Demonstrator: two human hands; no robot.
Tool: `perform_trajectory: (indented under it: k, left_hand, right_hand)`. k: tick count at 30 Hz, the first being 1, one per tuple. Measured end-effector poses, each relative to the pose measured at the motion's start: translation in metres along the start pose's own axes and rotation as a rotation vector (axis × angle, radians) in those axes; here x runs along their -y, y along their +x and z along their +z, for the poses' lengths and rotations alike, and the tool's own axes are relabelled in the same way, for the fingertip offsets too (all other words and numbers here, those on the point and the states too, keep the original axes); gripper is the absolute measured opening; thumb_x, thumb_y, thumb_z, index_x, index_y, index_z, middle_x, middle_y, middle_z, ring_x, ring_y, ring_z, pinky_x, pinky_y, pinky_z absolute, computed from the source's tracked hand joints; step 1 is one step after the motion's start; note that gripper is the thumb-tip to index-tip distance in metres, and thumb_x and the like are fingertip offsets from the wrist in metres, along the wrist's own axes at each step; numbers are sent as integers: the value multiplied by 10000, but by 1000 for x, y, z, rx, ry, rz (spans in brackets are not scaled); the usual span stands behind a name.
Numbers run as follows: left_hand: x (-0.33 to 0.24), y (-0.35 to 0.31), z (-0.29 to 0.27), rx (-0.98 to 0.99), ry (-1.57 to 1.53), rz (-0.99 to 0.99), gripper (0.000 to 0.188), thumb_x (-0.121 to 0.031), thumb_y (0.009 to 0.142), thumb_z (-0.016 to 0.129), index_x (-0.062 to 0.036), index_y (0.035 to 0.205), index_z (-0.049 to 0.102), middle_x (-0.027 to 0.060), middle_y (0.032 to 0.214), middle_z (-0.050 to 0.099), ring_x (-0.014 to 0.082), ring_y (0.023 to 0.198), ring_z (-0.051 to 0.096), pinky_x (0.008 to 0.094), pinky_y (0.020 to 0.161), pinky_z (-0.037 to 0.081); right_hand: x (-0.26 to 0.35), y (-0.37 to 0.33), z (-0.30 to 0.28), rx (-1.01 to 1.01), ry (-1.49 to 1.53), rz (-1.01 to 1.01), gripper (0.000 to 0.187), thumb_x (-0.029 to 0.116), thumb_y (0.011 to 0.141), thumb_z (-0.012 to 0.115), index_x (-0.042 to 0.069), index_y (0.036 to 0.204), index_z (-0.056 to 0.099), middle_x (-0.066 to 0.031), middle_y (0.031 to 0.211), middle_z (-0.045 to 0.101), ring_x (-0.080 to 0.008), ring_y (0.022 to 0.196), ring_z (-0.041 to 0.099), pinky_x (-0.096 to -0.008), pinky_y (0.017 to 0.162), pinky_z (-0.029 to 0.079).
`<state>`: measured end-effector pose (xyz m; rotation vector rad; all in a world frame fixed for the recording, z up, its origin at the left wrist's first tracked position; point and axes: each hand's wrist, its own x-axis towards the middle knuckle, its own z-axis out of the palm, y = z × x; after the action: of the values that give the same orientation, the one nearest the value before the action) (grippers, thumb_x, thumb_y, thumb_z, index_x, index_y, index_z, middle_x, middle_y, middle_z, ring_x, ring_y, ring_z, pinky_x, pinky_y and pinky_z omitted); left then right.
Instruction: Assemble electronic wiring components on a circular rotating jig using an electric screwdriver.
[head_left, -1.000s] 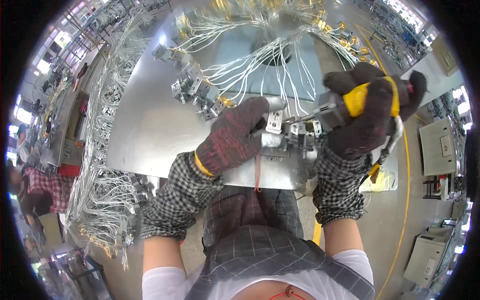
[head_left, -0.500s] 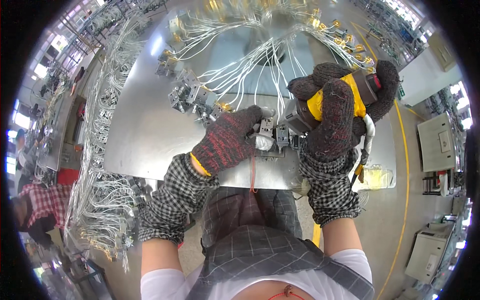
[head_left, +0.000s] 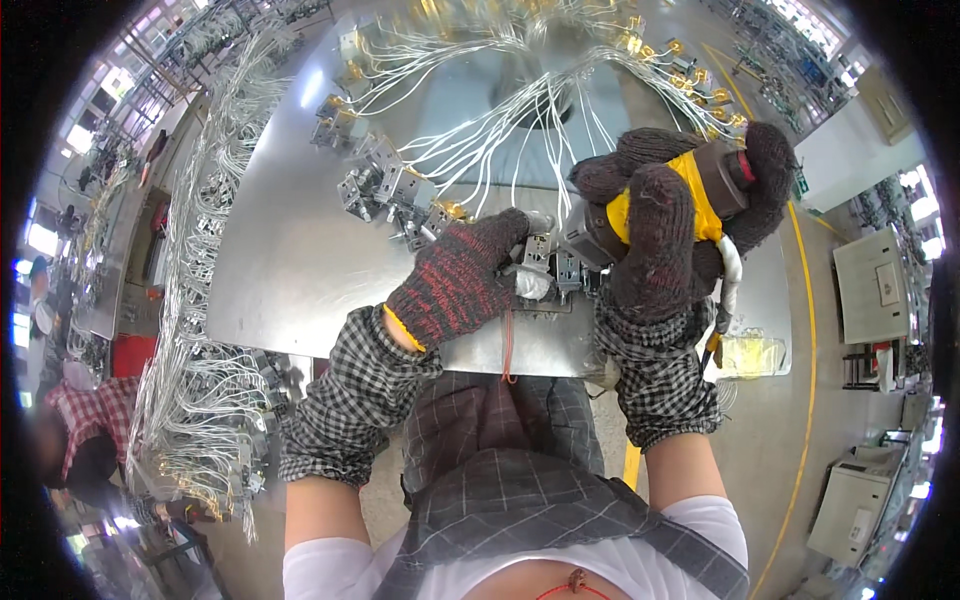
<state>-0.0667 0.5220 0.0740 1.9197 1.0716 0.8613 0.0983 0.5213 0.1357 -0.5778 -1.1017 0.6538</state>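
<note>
Left hand: dark red-flecked knit glove (head_left: 455, 280), white-wrapped fingertips closed on the far and near sides of a small metal block
Right hand: dark knit glove (head_left: 655, 245), fingers wrapped round a power tool
Power tool: dark body with yellow tape (head_left: 705, 195), nose pointing left toward the metal pieces; its tip is hidden
Metal block: silver, with holes (head_left: 537, 252), near the table's near edge, between left fingertips and tool
Second metal piece: grey (head_left: 568, 270), just right of the block
Table: curved sheet metal (head_left: 285, 275), beneath both hands
White wires: fan (head_left: 475, 145) spreading from the far middle toward the near side
Metal fittings: cluster (head_left: 385, 185), far left of the left hand
Brass-coloured ends: row (head_left: 690, 85), far right, on wires
Reddish cord: thin loop (head_left: 508, 345), at the table's near edge
Hanging wires: dense silvery bundle (head_left: 200, 375), left of the table
Co-worker: red checked shirt (head_left: 95, 415), near left
Cabinet: pale box (head_left: 875, 285), right, beyond a yellow floor line (head_left: 812, 330)
</note>
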Motion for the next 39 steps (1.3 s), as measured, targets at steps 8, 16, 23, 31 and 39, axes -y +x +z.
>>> perform_trajectory:
  k: [8, 16, 23, 31, 39]
  left_hand:
    - [-16, -6, -38, -370, 677, 386, 714, -290, 782, 796, -70, 1399, 513, 177, 1262, 628, 355, 1156, 589, 444, 966, 483]
    - [16, -8, -105, -206, 1034, 187, 634, -213, 723, 811, -143, 1314, 591, 145, 1302, 612, 390, 1249, 523, 468, 1041, 436]
    - [-30, 2, -80, -132, 394, 198, 481, -171, 805, 773, -35, 1236, 607, 114, 1054, 649, 170, 937, 642, 300, 753, 542]
    - [25, -18, -24, -154, -327, 47, 597, -172, 821, 812, -18, 1332, 547, 108, 1208, 647, 136, 1001, 644, 293, 873, 549]
    - [-4, -9, -11, -231, 310, 315, 646, -280, 752, 838, -77, 1314, 592, 142, 947, 674, 249, 757, 663, 374, 677, 535]
  right_hand:
    - [-23, 0, -14, 144, 132, -113, 779, 54, 909, 685, 230, 1511, 223, -146, 986, 644, -235, 767, 669, -428, 684, 604]
    - [-30, 6, -18, 176, -50, -228, 774, 54, 909, 684, 238, 1510, 231, -156, 1017, 632, -227, 808, 666, -422, 685, 606]
    - [-28, 8, -22, 234, -110, -236, 765, 78, 909, 693, 231, 1502, 236, -152, 1044, 623, -230, 830, 668, -422, 708, 601]
    - [-28, 7, -21, 251, -90, -231, 752, 93, 906, 703, 229, 1493, 252, -141, 1044, 621, -235, 832, 670, -429, 726, 590]
    - [-13, 19, -13, 74, 81, -94, 689, 134, 940, 639, 169, 1493, 230, -164, 925, 672, -248, 620, 676, -379, 584, 592]
